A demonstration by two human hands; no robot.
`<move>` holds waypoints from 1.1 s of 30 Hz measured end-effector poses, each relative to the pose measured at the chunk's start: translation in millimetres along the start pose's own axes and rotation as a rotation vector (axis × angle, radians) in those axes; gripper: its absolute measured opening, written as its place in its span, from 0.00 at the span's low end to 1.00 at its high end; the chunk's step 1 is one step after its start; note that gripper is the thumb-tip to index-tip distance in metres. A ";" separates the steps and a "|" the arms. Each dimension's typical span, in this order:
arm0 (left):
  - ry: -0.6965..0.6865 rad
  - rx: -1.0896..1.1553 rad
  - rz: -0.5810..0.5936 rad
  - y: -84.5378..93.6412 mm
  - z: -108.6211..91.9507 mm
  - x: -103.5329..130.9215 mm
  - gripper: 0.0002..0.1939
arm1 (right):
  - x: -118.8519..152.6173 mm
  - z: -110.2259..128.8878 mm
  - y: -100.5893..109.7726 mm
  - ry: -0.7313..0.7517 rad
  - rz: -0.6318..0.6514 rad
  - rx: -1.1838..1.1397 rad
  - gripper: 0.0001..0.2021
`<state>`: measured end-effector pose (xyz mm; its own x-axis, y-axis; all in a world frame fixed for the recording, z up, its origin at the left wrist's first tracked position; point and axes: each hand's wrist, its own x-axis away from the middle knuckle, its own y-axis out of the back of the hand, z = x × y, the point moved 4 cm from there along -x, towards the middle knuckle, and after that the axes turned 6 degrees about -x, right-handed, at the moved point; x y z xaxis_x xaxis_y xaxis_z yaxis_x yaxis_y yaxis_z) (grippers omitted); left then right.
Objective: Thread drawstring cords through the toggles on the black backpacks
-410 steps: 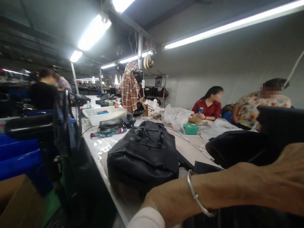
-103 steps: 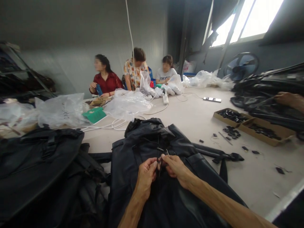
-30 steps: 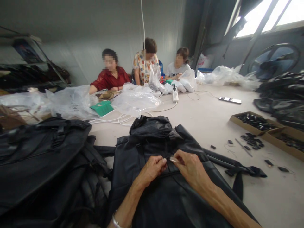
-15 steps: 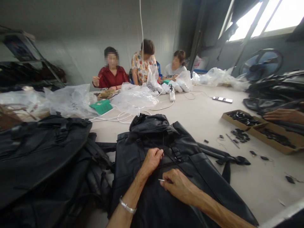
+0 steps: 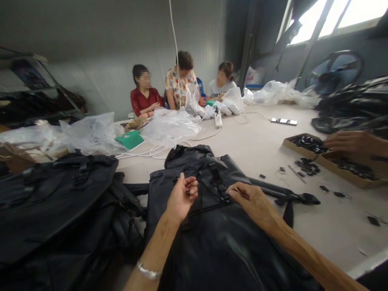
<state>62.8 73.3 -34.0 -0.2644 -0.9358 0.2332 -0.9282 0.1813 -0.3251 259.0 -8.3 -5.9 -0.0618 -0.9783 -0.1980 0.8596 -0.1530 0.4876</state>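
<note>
A black backpack (image 5: 209,242) lies in front of me on the table, with thin black cord (image 5: 201,194) and a strap with a buckle (image 5: 218,182) across its upper part. Over its upper left part is my left hand (image 5: 182,198), palm turned up and fingers curled; a small dark bit shows at the fingertips, too small to name. My right hand (image 5: 253,204) is closed in a pinch beside the buckle strap. A thin pale stick (image 5: 236,188) shows at its fingertips, mostly hidden by the fingers.
More black bags (image 5: 54,202) are piled at left. On the right, a co-worker's hand (image 5: 354,141) is over cardboard boxes (image 5: 363,184) of small black parts; loose parts (image 5: 306,166) lie nearby. Plastic bags (image 5: 169,127), a power strip (image 5: 218,117) and seated people are across the table.
My left hand has turned palm up and shifted left. My right hand has moved up and right to the buckle strap. The co-worker's hand at right has come over the boxes.
</note>
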 end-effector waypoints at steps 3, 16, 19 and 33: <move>0.084 0.153 0.023 -16.7 6.7 1.0 0.24 | -5.7 4.4 -1.5 0.035 -0.021 0.034 0.14; -0.196 -0.224 -0.083 -19.2 50.1 -4.0 0.08 | -14.6 -35.3 -54.7 -0.006 0.310 0.598 0.06; -0.219 -0.382 0.095 -35.4 49.8 6.4 0.08 | 2.5 -29.9 -42.8 -0.019 0.330 0.618 0.04; -0.624 -1.281 0.464 -54.6 52.1 30.1 0.16 | 21.8 -39.5 -32.7 0.059 0.205 0.527 0.07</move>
<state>119.1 19.5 -57.0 -0.7469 -0.6376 -0.1887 -0.4770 0.3161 0.8201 249.6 -19.2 -59.8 0.1210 -0.9882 -0.0942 0.4809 -0.0247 0.8764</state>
